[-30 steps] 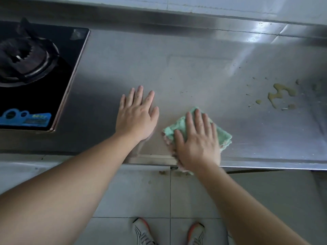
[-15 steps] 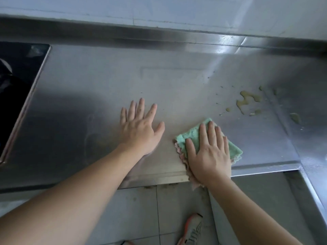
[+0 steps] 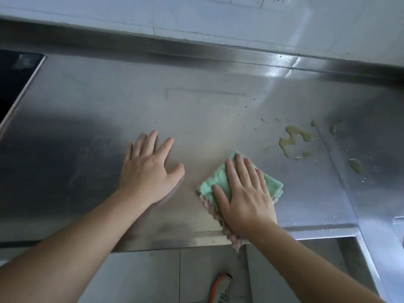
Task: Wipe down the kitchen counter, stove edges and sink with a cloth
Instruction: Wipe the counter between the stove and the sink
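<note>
On the counter [image 3: 91,119], right hand [image 3: 247,197], fingers flat, has slid cloth [image 3: 220,180] toward spill [image 3: 293,136].

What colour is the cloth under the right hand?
The cloth is mint green on top with a pink layer beneath, seen in the head view.

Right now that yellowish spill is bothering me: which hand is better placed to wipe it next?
The right hand. It already presses the cloth flat on the counter, and the spill lies just beyond it to the right. The left hand rests bare, farther away.
</note>
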